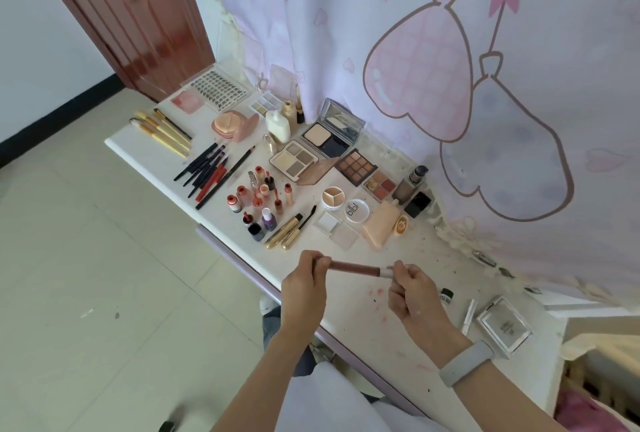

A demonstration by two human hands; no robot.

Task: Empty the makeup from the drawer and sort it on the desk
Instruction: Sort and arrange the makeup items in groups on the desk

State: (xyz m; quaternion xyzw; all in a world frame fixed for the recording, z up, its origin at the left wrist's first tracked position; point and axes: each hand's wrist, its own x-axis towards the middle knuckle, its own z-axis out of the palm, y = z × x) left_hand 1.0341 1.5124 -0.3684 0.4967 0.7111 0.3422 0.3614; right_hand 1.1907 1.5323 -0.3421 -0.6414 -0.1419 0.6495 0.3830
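Note:
Both my hands hold a slim brown lip-gloss tube (353, 268) level above the white desk (367, 307). My left hand (304, 289) grips its left end, and my right hand (412, 293) pinches the pale cap end. Sorted makeup lies further back: yellow-handled brushes (162, 128), dark and red pencils (211, 171), small lip and nail bottles (259, 199), gold mascara tubes (285, 230), open palettes (329, 154). The drawer itself is hidden from view.
To my right on the desk lie a small dark jar (446, 294), a thin silver tube (469, 315) and a clear square compact (504, 327). A pink patterned curtain (450, 67) hangs behind the desk. Tiled floor (104, 275) and a brown door (138, 15) are at left.

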